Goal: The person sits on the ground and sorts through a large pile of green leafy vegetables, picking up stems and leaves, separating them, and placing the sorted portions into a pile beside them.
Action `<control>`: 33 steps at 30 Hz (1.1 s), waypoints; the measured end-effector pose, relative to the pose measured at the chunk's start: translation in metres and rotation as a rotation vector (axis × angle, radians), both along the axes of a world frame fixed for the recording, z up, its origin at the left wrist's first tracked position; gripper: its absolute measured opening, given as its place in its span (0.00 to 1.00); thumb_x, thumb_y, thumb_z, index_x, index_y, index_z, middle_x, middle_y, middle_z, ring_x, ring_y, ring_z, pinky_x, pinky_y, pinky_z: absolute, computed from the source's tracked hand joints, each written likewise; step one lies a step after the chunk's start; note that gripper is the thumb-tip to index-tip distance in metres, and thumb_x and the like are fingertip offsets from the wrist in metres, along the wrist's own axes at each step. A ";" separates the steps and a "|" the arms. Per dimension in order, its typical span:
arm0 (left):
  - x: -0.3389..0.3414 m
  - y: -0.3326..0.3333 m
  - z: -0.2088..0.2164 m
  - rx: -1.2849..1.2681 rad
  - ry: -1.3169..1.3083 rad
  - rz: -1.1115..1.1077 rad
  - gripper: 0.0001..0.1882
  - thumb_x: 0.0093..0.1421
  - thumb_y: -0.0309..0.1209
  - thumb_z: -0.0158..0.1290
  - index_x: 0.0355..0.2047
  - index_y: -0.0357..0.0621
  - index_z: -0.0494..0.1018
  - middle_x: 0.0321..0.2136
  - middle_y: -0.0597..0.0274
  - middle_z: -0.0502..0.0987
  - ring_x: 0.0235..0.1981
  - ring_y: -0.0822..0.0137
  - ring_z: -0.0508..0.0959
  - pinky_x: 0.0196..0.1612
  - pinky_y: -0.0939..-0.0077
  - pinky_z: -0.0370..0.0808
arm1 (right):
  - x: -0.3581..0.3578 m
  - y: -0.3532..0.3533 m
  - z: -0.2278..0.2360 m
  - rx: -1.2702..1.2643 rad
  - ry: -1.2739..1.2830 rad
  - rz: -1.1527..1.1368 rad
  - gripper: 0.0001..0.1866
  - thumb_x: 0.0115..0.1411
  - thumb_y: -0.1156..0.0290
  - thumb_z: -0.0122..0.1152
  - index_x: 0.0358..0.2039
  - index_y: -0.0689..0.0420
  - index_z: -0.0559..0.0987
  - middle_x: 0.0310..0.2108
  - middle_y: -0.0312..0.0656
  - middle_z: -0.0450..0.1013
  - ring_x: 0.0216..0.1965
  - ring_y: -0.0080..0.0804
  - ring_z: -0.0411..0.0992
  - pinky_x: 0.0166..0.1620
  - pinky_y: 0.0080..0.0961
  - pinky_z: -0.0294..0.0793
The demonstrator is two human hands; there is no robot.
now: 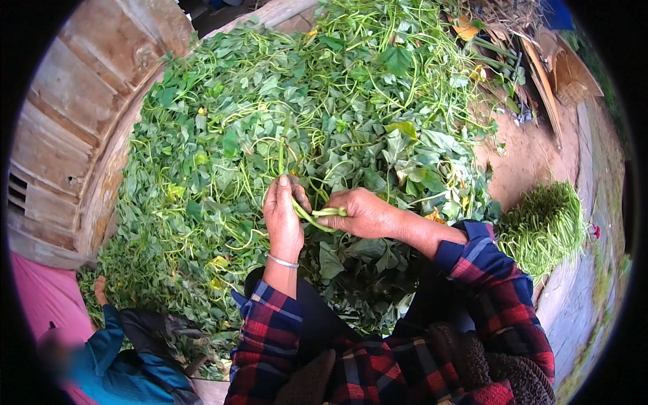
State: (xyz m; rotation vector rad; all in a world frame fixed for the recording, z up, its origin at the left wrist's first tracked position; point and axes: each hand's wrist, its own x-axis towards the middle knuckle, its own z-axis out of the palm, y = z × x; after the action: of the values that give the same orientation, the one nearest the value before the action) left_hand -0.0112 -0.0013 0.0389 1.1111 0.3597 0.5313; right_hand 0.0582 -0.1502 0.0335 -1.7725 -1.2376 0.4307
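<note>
In the middle of the head view both my hands are closed on green plant stems, close together above a large heap of leafy vines (229, 162). My left hand (282, 212), with a silver bangle at the wrist, grips a long green stem (281, 156) that sticks up past the thumb; its lower part curves toward the other hand. My right hand (364, 212) pinches short pieces of green stem (329, 212), their ends pointing to the left hand. The leaves about them are broad and green, a few yellowed.
Lower left, another person in a teal top (128, 368) sits by the heap, a hand (100, 289) near its edge. A thick bundle of green stalks (543, 229) lies at the right. A wooden plank wall (74, 128) borders the left; dry husks (540, 74) lie upper right.
</note>
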 end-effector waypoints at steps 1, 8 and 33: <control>0.001 -0.001 0.000 0.014 0.010 -0.001 0.13 0.63 0.39 0.44 0.32 0.42 0.68 0.18 0.69 0.67 0.17 0.79 0.66 0.19 0.86 0.64 | -0.001 0.000 -0.001 -0.022 -0.018 0.010 0.18 0.55 0.55 0.57 0.30 0.60 0.77 0.27 0.48 0.73 0.29 0.47 0.72 0.32 0.35 0.71; 0.001 -0.004 -0.010 0.337 0.088 -0.004 0.15 0.64 0.39 0.42 0.36 0.39 0.70 0.25 0.69 0.70 0.25 0.80 0.68 0.28 0.85 0.67 | -0.008 0.002 0.001 -0.097 -0.072 -0.024 0.10 0.54 0.65 0.60 0.31 0.58 0.76 0.24 0.46 0.73 0.26 0.42 0.73 0.31 0.32 0.71; -0.005 -0.015 -0.019 0.488 -0.040 -0.289 0.13 0.58 0.20 0.47 0.44 0.34 0.64 0.33 0.61 0.73 0.32 0.74 0.73 0.35 0.81 0.71 | 0.028 0.004 -0.008 0.402 0.636 -0.124 0.13 0.60 0.70 0.53 0.44 0.59 0.74 0.37 0.33 0.74 0.36 0.17 0.68 0.43 0.18 0.68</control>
State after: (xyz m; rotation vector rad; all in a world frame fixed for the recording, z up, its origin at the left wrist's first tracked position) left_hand -0.0166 -0.0165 0.0197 1.5910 0.0264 0.3907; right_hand 0.0865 -0.1463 0.0257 -1.2208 -0.6959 0.5707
